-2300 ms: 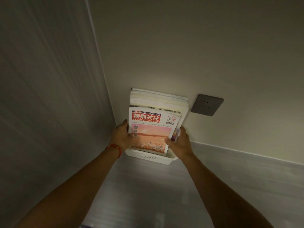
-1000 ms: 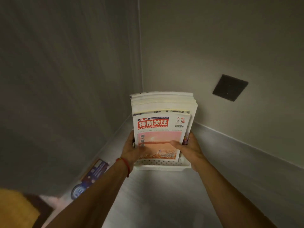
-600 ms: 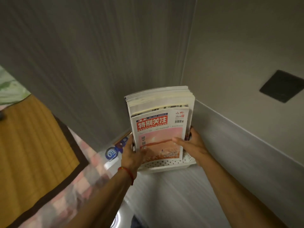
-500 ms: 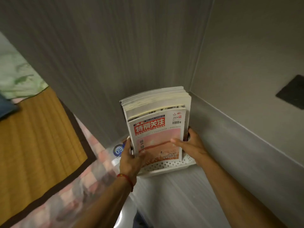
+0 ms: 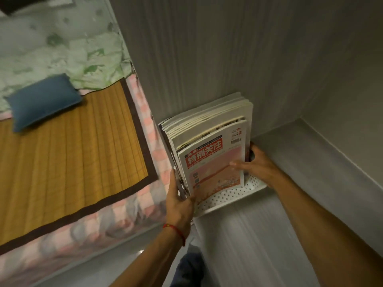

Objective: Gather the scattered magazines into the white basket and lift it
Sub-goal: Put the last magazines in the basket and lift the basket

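A white perforated basket (image 5: 228, 196) holds a thick stack of magazines (image 5: 209, 129) standing upright, the front one with a red title band and pink cover (image 5: 211, 164). My left hand (image 5: 180, 200) grips the basket's left end, thumb against the magazines. My right hand (image 5: 257, 165) holds the right end, fingers curled round the rim and the thumb lying across the front cover. The basket is held up in front of a grey panel, tilted slightly to the left.
A bed with a yellow bamboo mat (image 5: 68, 150), a blue pillow (image 5: 43, 100) and a green patterned quilt (image 5: 58, 40) lies on the left. Grey wood-grain panels (image 5: 228, 48) stand behind the basket. A grey ledge (image 5: 331, 158) runs on the right.
The view has swung left and the bed has come fully into sight. Both hands keep their hold on the basket, which now tilts more to the left.
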{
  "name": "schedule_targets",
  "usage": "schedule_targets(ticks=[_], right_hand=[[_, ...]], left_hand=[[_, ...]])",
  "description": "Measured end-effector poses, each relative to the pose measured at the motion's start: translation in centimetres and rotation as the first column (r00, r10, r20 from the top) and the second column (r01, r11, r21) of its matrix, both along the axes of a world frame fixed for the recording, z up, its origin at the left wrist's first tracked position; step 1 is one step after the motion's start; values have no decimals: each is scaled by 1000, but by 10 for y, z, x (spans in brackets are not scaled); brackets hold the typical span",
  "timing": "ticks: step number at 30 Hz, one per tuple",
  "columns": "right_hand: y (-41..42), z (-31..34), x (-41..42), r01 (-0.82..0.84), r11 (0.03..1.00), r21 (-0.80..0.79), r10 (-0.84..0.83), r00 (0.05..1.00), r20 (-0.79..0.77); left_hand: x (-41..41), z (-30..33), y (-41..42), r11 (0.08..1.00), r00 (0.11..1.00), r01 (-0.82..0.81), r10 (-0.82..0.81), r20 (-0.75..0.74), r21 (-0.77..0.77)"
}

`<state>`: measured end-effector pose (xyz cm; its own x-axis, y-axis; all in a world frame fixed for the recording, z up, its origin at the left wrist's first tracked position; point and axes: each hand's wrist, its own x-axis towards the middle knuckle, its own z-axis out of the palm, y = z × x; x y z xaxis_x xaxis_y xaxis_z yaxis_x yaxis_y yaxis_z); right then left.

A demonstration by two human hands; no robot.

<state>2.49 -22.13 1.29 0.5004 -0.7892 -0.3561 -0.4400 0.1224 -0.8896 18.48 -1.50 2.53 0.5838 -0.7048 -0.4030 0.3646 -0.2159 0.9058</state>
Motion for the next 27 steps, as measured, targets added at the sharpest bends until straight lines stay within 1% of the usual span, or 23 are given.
schedule_targets(ticks=[3, 5, 8, 11, 15, 17, 19, 21, 22, 23, 24, 26, 27], right_hand=[[-7, 1, 3, -12, 1000, 1, 12, 999, 35], [-11, 2, 10, -2, 1000, 9, 2, 997, 83], [-18, 1, 18, 17, 1000, -2, -17, 994, 112], [-22, 0, 25, -8, 1000, 3, 8, 996, 88], [-23, 1, 27, -56, 998, -7, 57, 997, 60], [-20, 4, 25, -70, 997, -20, 71, 994, 78], [-12, 3, 17, -28, 999, -38, 31, 997, 76], [3, -2, 8, 61, 995, -80, -62, 998, -12], [9, -8, 4, 106, 987, -122, -115, 991, -69], [15, -14, 3, 153, 977, -150, -168, 981, -97], [18, -18, 2, 201, 965, -166, -219, 971, -95], [16, -21, 6, 258, 950, -176, -273, 960, -68], [11, -22, 8, 254, 951, -179, -269, 961, -65]], left_hand=[[4, -9, 0, 998, 996, -33, 38, -85, 55], [8, -11, -3, 998, 991, -41, 47, -123, 55], [15, -8, -9, 998, 992, -55, 59, -107, 44], [22, -3, -14, 1000, 998, -14, 15, -61, 12], [27, 1, -17, 1000, 995, 5, -6, -96, -7], [30, 0, -15, 1000, 996, 23, -22, -90, 2], [29, -4, -12, 1000, 997, 31, -31, -76, 1], [23, -3, -10, 999, 998, 34, -35, -60, -13], [19, -2, -11, 998, 998, 56, -56, -24, -6], [16, -2, -12, 995, 994, 98, -99, 46, 24], [12, -4, -14, 992, 990, 111, -115, 85, 56], [8, -10, -16, 985, 987, 77, -97, 126, 156], [7, -12, -17, 981, 990, 16, -43, 135, 193]])
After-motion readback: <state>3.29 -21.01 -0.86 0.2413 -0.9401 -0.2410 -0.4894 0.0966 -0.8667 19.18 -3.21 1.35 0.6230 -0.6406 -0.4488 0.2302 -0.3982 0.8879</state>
